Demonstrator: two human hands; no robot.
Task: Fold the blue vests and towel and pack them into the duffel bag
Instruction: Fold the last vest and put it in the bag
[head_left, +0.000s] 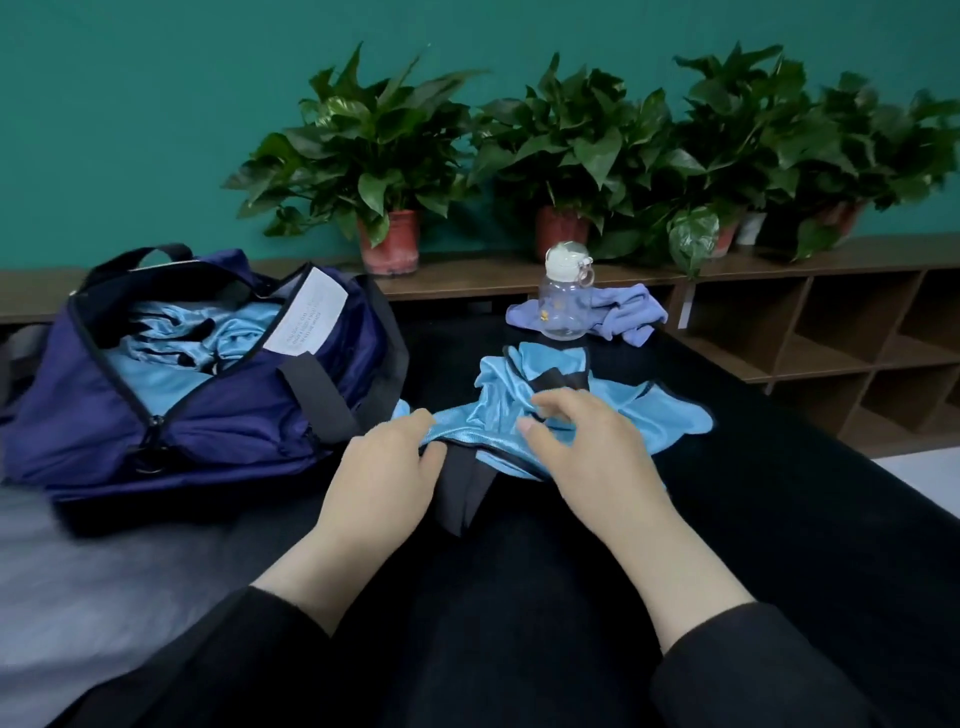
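A shiny light-blue vest (613, 410) with black trim lies crumpled on the black table (779, 519) in front of me. My left hand (384, 478) pinches its left edge between thumb and fingers. My right hand (587, 452) lies on its middle with fingers curled into the fabric. A navy duffel bag (208, 415) stands unzipped at the left, with more light-blue vest fabric (171, 338) inside. A lilac towel (628, 312) lies bunched at the table's far side.
A clear water bottle (563, 296) with a white lid stands in front of the towel. Potted plants (389, 156) line a wooden shelf (831, 332) along the teal wall. The shelf's cubbies run down the right side.
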